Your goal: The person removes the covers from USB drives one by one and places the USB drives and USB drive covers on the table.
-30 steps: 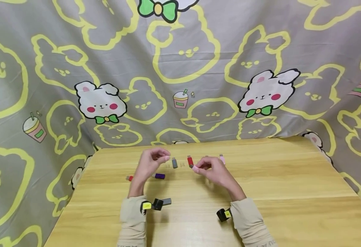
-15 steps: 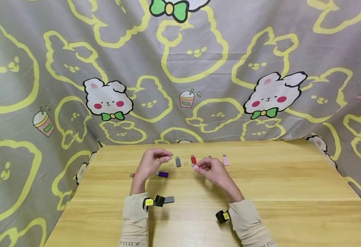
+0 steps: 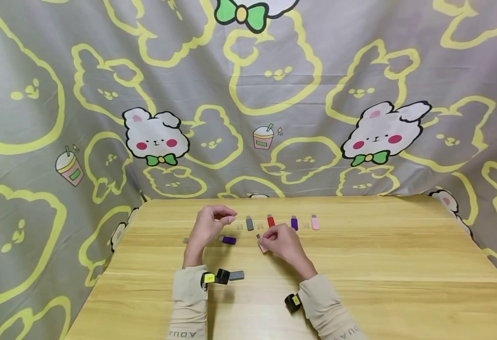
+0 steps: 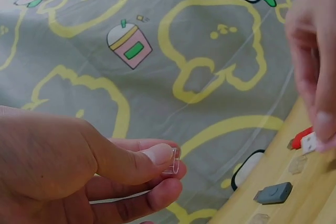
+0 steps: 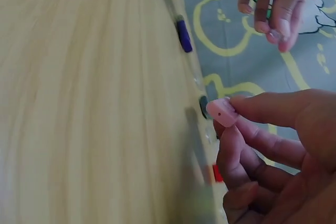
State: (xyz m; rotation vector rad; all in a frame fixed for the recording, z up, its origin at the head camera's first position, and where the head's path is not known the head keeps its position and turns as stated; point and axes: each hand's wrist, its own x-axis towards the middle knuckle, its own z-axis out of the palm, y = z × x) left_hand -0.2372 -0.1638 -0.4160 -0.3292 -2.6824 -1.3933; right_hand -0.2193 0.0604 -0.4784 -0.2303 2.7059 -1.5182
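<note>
My left hand (image 3: 210, 225) pinches a small clear plastic cap (image 4: 173, 162) between thumb and fingers, above the table's back part. My right hand (image 3: 286, 242) pinches a pink USB stick (image 5: 222, 113); its metal plug shows in the head and left wrist views. Behind the hands, a row holds a grey USB stick (image 3: 250, 224), a red USB stick (image 3: 270, 220), a purple USB stick (image 3: 294, 224) and another pink USB stick (image 3: 315, 223). Clear caps (image 3: 260, 226) lie between some of them. The red stick's lower end is hidden by my right hand.
Another purple USB stick (image 3: 229, 240) lies right of my left wrist. A second grey USB stick (image 3: 237, 275) sits nearer me, beside the left wrist camera (image 3: 222, 276). A patterned curtain (image 3: 291, 94) hangs behind the wooden table (image 3: 384, 264).
My right hand has moved toward me and a little left with the pink USB stick, uncovering the purple stick in the row. My left hand stays nearly still with the cap. The head view has shifted slightly.
</note>
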